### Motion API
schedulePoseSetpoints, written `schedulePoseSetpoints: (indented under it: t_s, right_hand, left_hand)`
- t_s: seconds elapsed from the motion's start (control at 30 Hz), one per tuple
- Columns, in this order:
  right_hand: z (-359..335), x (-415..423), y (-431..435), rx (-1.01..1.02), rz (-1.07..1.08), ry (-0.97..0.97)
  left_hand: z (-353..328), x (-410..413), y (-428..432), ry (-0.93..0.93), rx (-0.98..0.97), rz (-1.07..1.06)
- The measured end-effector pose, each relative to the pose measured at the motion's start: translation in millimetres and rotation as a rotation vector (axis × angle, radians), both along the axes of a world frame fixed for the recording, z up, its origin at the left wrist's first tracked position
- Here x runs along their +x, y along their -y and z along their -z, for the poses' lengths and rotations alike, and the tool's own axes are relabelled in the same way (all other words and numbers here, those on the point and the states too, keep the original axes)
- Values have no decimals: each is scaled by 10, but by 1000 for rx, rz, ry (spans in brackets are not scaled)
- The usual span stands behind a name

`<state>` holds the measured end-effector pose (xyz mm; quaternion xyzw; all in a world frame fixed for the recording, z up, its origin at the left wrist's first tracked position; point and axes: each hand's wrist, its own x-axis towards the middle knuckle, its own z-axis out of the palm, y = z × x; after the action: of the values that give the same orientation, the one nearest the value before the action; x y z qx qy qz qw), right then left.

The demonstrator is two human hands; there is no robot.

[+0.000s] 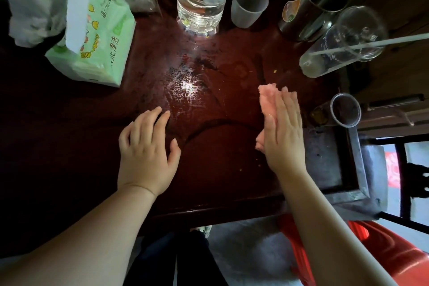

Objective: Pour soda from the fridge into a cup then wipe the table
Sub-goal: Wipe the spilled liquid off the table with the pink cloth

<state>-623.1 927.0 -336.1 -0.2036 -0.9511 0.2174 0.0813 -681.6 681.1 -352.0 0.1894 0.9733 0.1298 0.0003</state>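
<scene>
My right hand (284, 132) lies flat on a pink cloth (267, 97) and presses it onto the dark red wooden table (220, 169), right of the middle. The cloth sticks out past my fingertips and beside my thumb. My left hand (146, 153) rests palm down on the table with its fingers spread, holding nothing. Wet streaks glisten on the wood (185, 86) between my hands and a big clear water bottle (199, 0) at the back. A frosted plastic cup (248, 4) stands right of that bottle. A small clear cup with dark liquid (346, 111) stands at the right edge.
A green tissue pack (97, 39) and a crumpled white bag (32, 9) sit at the back left. A steel tumbler (318, 0) and a clear glass with a straw (343, 42) stand at the back right. A red plastic stool (371, 255) is below the table's right corner.
</scene>
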Motion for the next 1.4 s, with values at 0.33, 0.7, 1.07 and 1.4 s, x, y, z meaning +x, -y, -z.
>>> schedulePoseSetpoints:
  t_s: [0.33, 0.7, 1.07, 1.4]
  right_hand:
    - [164, -596, -44, 30, -96, 104]
    - [53, -989, -25, -31, -503, 46]
    - [21, -459, 56, -81, -653, 124]
    - [106, -982, 9, -67, -158, 6]
  left_hand:
    - [6, -5, -1, -1, -10, 0]
    - [-30, 4, 18, 32, -71, -4]
    - [-8, -16, 7, 16, -5, -12]
    - [-6, -13, 21, 42, -48, 0]
